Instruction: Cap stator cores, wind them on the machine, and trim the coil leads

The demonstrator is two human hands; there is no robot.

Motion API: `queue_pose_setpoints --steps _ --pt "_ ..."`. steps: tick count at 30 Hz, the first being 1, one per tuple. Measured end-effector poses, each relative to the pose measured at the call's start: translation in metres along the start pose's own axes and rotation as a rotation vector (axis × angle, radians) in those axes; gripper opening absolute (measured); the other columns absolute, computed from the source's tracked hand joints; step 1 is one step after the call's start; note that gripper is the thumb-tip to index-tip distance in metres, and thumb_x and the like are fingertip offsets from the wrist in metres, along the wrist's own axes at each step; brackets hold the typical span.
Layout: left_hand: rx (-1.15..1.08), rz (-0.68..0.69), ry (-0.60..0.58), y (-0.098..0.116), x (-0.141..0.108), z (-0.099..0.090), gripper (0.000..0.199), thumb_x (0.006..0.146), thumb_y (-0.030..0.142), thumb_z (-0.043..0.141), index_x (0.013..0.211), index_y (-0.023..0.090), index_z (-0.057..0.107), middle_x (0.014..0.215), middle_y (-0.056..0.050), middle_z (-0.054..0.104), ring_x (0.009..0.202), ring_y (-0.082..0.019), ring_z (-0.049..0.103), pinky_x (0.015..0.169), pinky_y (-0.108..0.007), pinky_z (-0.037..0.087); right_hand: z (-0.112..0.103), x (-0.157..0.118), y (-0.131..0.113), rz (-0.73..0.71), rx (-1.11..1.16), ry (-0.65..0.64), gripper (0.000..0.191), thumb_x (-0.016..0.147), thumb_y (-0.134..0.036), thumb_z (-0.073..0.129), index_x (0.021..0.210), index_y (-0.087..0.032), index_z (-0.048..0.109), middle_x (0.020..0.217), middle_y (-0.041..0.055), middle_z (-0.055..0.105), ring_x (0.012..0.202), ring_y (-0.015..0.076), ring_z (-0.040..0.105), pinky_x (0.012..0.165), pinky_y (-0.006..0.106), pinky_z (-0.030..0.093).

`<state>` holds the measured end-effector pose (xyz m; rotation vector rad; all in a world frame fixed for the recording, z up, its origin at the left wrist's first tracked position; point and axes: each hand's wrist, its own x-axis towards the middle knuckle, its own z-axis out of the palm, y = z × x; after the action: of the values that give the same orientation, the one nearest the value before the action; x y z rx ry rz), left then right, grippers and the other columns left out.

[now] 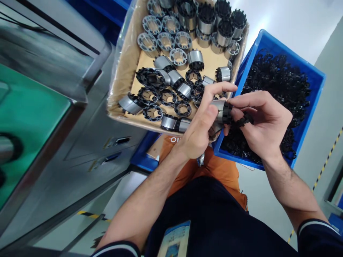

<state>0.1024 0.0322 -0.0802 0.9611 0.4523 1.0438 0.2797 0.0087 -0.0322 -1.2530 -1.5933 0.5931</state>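
My left hand [199, 125] grips a silver metal motor core [219, 109] between thumb and fingers, its index finger stretched out to the right. A black toothed plastic ring [227, 112] sits on the core's right end. My right hand [264, 121] is closed at that end, with its fingertips touching the black ring. Between its thumb and fingers is another black plastic piece [244, 119], partly hidden. Both hands are held over the gap between a lined cardboard box [143, 62] and a blue bin [302, 132].
Several metal cores [166, 41] stand or lie in the box, some with black rings. Many loose black plastic rings [278, 78] fill the bin. Grey machine cabinets [91, 125] with a green top [34, 117] stand at left. Yellow-black tape [324, 162] marks the floor at right.
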Motion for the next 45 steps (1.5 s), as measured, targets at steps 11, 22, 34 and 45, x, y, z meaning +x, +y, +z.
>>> queue_pose_setpoints --steps 11,22,34,45 --pt "-0.002 0.082 -0.088 -0.005 0.001 -0.004 0.049 0.124 0.063 0.055 0.160 0.031 0.065 0.103 0.000 0.077 0.074 -0.014 0.071 0.063 -0.027 0.058 0.008 0.002 0.002 -0.143 0.014 0.083 0.020 0.107 -0.014 0.080 0.108 -0.032 0.090 0.100 0.0014 0.089 0.092 0.0227 0.086 0.080 0.042 0.073" --pt "0.070 0.074 -0.072 -0.006 -0.001 0.002 0.054 0.124 0.072 0.047 0.162 0.037 0.062 0.095 0.000 0.066 0.074 -0.017 0.065 0.063 -0.031 0.056 0.009 -0.003 0.000 -0.278 -0.152 0.143 0.019 0.102 -0.011 0.087 0.107 -0.029 0.090 0.098 0.0017 0.083 0.085 0.0180 0.078 0.070 0.034 0.063" --pt "0.058 0.208 -0.052 -0.007 0.014 -0.004 0.054 0.108 0.077 0.081 0.104 0.024 0.070 0.106 -0.006 0.091 0.067 -0.015 0.081 0.055 -0.024 0.056 -0.054 0.002 -0.029 0.154 -0.032 -0.080 0.021 0.109 -0.028 0.087 0.129 -0.034 0.088 0.107 -0.0002 0.081 0.072 0.0124 0.072 0.051 0.024 0.061" --pt "0.011 -0.028 0.090 0.016 0.007 0.011 0.043 0.113 0.070 0.076 0.141 0.038 0.074 0.096 0.003 0.071 0.066 -0.013 0.065 0.060 -0.031 0.056 -0.032 -0.001 -0.025 0.033 0.058 0.117 0.005 0.106 -0.032 0.094 0.109 -0.029 0.091 0.083 -0.0027 0.084 0.060 0.0134 0.077 0.049 0.024 0.062"
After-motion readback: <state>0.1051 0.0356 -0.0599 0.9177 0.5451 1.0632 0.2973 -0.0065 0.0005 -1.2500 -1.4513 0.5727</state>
